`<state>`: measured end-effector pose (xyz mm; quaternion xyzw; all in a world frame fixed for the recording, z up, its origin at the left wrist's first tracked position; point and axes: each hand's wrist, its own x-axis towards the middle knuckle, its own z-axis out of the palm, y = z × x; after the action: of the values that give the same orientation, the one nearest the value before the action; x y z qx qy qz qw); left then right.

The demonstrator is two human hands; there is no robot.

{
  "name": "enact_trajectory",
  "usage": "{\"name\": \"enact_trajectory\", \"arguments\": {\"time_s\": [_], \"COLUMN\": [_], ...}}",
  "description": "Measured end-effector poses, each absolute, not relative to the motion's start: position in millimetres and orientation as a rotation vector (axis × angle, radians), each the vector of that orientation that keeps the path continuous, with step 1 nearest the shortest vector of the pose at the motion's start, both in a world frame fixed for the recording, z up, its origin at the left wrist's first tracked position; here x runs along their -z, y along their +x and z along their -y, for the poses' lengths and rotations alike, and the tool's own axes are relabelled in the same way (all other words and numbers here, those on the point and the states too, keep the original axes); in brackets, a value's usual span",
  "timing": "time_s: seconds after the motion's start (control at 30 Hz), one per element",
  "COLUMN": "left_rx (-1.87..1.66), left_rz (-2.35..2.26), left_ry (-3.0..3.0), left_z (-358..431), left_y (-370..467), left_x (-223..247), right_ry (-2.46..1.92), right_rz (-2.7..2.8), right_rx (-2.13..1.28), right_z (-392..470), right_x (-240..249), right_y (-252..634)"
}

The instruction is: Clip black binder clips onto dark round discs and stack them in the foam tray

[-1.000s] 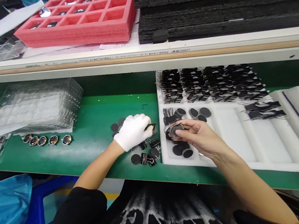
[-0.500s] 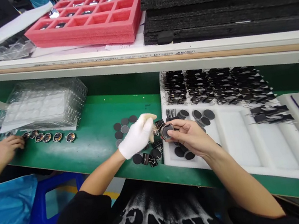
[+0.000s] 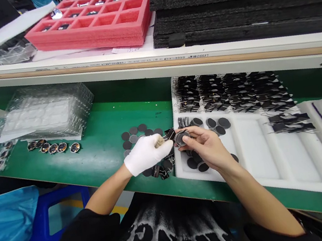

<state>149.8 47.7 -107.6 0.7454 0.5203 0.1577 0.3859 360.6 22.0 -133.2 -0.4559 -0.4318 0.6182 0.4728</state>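
Observation:
My left hand (image 3: pixel 148 152), in a white glove, pinches the wire handles of a black binder clip (image 3: pixel 169 134). The clip's black end is at the edge of a round dark disc (image 3: pixel 181 138), which my bare right hand (image 3: pixel 203 144) grips between thumb and fingers. Loose black discs (image 3: pixel 132 130) lie on the green table left of the glove. Below my hands are more black clips (image 3: pixel 164 172). Further discs (image 3: pixel 224 122) sit in the white foam tray, partly hidden by my right hand.
Rows of clipped pieces (image 3: pixel 227 91) fill the back of the white foam tray (image 3: pixel 257 149). Clear plastic trays (image 3: pixel 51 110) are stacked at left, with round metallic parts (image 3: pixel 62 147) before them. A shelf edge (image 3: pixel 127 63) crosses above, holding red foam (image 3: pixel 96 30) and black foam (image 3: pixel 239 0).
My gloved fingers have closed on the clip's handles and the clip has come against the disc. Another person's hand at the left has gone out of view.

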Motion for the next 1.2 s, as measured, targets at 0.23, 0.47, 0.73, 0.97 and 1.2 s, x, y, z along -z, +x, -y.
{"name": "enact_trajectory", "arguments": {"time_s": [0.23,0.47,0.73,0.97,1.2], "left_rx": [-0.282,0.323,-0.332,-0.501,-0.400], "left_rz": [-1.379,-1.668,-2.182,-2.395,-2.371], "left_ry": [1.689,1.705,2.007,1.900,1.852], "left_z": [-106.6,-231.7,-251.5,-240.4,-243.2], "left_y": [96.1,32.4,58.3,86.2,70.8], "left_x": [116.6,132.6,135.2,180.9,194.0], "right_ry": [-1.178,-1.307,-1.533,-1.503,-1.268], "right_rz": [0.942,1.296,2.010,2.405,2.579], "right_rx": [-1.495,-1.667,-1.000,-0.742,-0.803], "right_z": [-47.8,-134.6,-196.6,-213.9,-226.8], "right_x": [124.9,122.1,161.5,177.6,183.8], "right_y": [362.8,321.9,278.3,265.5,277.4]}}
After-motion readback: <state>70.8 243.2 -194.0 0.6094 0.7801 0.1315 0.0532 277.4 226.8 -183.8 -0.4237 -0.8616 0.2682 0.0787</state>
